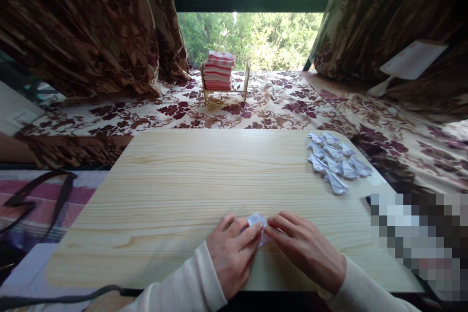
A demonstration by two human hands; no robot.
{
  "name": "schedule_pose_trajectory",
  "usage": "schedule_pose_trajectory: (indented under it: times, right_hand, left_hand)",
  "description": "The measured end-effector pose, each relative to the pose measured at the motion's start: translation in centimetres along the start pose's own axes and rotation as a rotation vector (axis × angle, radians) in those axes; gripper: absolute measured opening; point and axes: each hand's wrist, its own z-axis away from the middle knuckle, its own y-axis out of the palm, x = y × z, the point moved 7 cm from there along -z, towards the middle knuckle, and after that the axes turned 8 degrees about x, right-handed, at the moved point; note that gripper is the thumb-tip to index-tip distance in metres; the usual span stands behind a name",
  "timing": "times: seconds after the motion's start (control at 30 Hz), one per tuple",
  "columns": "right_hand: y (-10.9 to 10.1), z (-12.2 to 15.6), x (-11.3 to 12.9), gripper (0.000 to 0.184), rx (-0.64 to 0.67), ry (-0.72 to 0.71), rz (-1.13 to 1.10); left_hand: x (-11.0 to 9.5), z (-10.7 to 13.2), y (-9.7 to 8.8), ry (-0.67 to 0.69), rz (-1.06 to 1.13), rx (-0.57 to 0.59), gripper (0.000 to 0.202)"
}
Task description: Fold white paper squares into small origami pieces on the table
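A small piece of white folded paper (257,219) lies near the front edge of the wooden table (204,175), between my two hands. My left hand (234,248) is closed on its left side, with the thumb pressing across the paper. From the right, my right hand (305,246) pinches the paper's edge with its fingertips. The fingers cover much of the paper, so its full shape is hidden. At the table's far right corner lies a group of several folded white paper pieces (333,153), pointed and creased.
Beyond the table, a ledge with flowered cloth (256,109) holds a small rack (245,83) with stacked pink-and-white striped cloths (218,70). A white lamp (413,60) stands at the right. A dark strap (60,200) hangs at the left; a blurred-out patch covers the right edge.
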Motion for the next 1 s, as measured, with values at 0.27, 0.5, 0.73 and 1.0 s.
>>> schedule_pose_trajectory:
  times: [0.27, 0.5, 0.73, 1.0]
  right_hand:
    - [-0.1, 0.6, 0.1, 0.028, -0.043, 0.007, -0.041]
    - [-1.0, 1.5, -0.3, 0.036, -0.106, 0.132, -0.169]
    - [0.5, 1.3, 1.3, 0.033, -0.055, 0.228, -0.01]
    - [-0.7, 2.3, -0.5, 0.031, -0.089, 0.367, 0.047]
  left_hand:
    - [-0.1, 0.0, 0.2, -0.067, -0.035, -0.052, 0.037]
    - [-0.6, 0.2, 0.7, -0.059, -0.082, -0.09, 0.037]
    - [-1.8, 0.4, 1.8, -0.153, -0.096, -0.157, 0.044]
    - [-2.8, -1.1, 0.4, -0.135, -0.144, -0.107, 0.038]
